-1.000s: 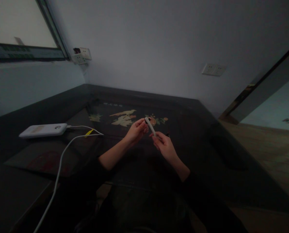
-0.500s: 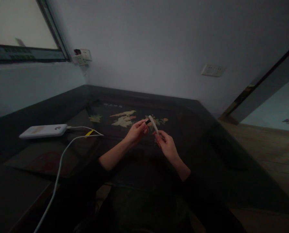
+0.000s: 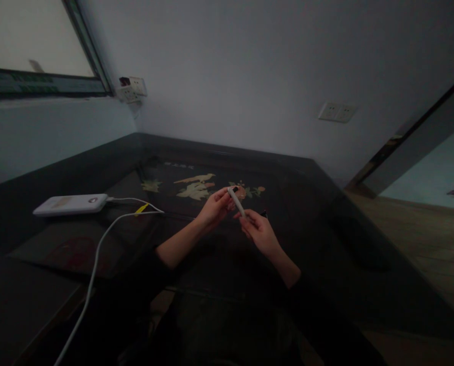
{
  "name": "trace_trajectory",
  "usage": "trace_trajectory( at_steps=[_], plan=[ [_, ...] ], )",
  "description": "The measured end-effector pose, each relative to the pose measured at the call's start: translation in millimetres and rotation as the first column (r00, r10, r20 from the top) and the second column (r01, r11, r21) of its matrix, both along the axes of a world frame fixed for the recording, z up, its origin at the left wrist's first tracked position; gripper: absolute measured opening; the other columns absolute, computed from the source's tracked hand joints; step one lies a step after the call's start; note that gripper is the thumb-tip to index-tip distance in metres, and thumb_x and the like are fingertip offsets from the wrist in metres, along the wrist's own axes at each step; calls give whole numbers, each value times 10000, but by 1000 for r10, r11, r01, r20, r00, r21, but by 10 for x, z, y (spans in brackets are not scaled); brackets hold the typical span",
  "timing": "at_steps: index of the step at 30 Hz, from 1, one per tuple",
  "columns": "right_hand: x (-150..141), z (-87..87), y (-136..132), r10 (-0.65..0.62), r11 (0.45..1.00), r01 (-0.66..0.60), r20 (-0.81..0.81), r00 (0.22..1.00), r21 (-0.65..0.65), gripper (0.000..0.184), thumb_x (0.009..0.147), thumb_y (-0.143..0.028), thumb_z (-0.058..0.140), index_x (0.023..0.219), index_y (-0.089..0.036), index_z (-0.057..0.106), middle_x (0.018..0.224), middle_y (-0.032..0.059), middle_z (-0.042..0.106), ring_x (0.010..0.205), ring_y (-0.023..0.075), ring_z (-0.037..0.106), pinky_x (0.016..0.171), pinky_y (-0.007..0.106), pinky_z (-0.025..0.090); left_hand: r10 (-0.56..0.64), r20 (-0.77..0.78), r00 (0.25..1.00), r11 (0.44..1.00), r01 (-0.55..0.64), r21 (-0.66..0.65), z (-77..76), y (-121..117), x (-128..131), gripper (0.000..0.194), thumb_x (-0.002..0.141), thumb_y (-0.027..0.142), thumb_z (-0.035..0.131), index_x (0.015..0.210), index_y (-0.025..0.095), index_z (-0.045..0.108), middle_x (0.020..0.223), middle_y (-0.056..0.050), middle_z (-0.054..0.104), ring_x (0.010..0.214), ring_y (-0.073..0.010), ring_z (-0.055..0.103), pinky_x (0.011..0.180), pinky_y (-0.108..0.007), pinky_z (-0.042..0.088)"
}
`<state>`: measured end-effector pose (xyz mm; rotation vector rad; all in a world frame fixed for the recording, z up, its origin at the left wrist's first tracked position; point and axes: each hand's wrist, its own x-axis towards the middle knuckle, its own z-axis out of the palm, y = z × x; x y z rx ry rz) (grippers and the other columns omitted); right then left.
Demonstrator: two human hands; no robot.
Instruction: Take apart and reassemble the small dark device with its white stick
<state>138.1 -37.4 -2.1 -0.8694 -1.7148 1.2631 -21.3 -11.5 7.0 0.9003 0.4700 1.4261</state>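
Note:
My right hand (image 3: 259, 231) is closed round the lower part of a slim white pen-like stick (image 3: 236, 201) that points up and to the left. My left hand (image 3: 215, 206) pinches a small dark piece at the stick's upper tip, with its fingers curled. Both hands hover above the dark table (image 3: 318, 203), over its inlaid picture of birds and flowers (image 3: 196, 189). The light is dim, so I cannot make out what the dark tip piece is.
A white power bank (image 3: 71, 204) lies at the left of the table. White cables (image 3: 97, 254) with a yellow tag run from it toward me. Wall sockets (image 3: 335, 112) sit on the far wall. A window (image 3: 32, 46) is at upper left, a wooden floor at right.
The stick first moved slightly right and away from my left hand. It is now back to the left, with its dark tip at my left fingertips.

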Motion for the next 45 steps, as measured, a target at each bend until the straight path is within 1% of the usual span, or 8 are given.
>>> trace_trajectory(
  at_steps=[4,10,17,20,27,31,38,45],
  plan=[
    [-2,15,-3,5,1000,-5,6,1000,27,376,837,-528,551,918,-166,612,561,-49,407,462,79,348,426,213,251,15,10,1000,1000,-15,-22,-8,7,8,552,574,442,842,986,114,675,520,69,423,499,-52,355,521,-215,311],
    [22,-50,84,-106,991,103,37,994,88,325,858,-479,535,942,-175,615,608,-28,451,502,95,381,442,215,267,15,-10,1000,1000,-15,-25,-36,12,4,583,555,452,849,975,98,651,520,71,450,510,-53,382,545,-218,320],
    [31,-62,117,-174,983,173,3,985,66,312,837,-475,557,927,-182,613,586,-41,409,483,93,350,429,216,245,13,-40,999,1000,-12,22,-55,16,-4,520,592,450,828,958,125,651,516,71,469,502,-53,383,529,-212,289],
    [22,-63,100,-158,986,157,6,987,55,319,844,-483,548,937,-184,610,574,-46,399,475,91,350,425,211,237,20,-44,999,1000,-19,14,-57,22,-7,528,587,457,829,953,123,648,512,72,464,504,-56,382,536,-214,301],
    [-14,-50,20,-29,999,29,-3,1000,16,360,843,-510,549,949,-171,611,582,-42,423,473,84,361,428,212,252,2,7,1000,1000,-2,-7,-10,5,5,551,583,429,841,997,118,653,545,73,436,503,-47,365,520,-205,306],
    [-19,-46,14,-12,1000,12,4,1000,19,352,845,-498,550,955,-170,613,583,-41,419,483,85,363,431,212,246,-1,14,1000,1000,1,-22,-1,-1,7,535,580,426,844,980,120,663,542,72,419,505,-48,367,522,-205,311],
    [8,-78,87,-117,989,115,21,993,90,315,864,-454,525,959,-165,610,597,-35,439,504,92,386,449,214,274,-2,-8,1000,1000,2,13,-77,42,-4,566,573,460,838,975,108,653,523,72,452,501,-49,367,533,-215,301],
    [22,-85,112,-191,978,188,29,981,86,307,854,-469,534,930,-182,612,589,-39,431,486,90,378,438,211,265,19,-37,999,1000,-18,23,-52,17,3,522,593,451,825,961,126,648,514,73,458,506,-57,377,533,-216,289]
  ],
)
